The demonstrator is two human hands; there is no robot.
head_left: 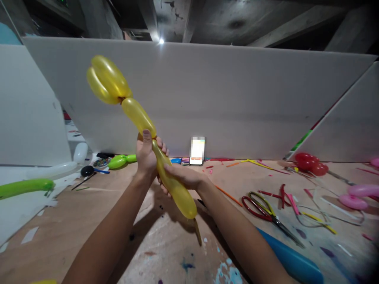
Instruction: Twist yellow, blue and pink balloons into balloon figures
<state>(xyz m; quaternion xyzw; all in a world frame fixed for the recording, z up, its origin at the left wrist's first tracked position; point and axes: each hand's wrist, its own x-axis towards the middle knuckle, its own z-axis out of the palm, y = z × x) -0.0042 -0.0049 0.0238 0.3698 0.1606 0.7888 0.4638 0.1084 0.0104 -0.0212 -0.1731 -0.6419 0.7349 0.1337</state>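
Note:
A long yellow twisting balloon (139, 114) slants across the middle of the view, its looped, twisted end up at the left. My left hand (146, 152) is closed around it at a twist, thumb on top. Lower down, my right hand (185, 177) wraps the longer inflated section. Below that hand the balloon ends in a thin uninflated tail that points down toward the table. Some fingers of both hands are hidden behind the balloon.
Scissors (271, 215) with red and yellow handles lie right, near a blue pump-like tube (291, 256). A lit phone (197, 151) leans on the white panel (237, 98). Red balloons (310, 163), pink balloons (355, 197), green balloons (26, 188) and uninflated strips surround the table (97, 213).

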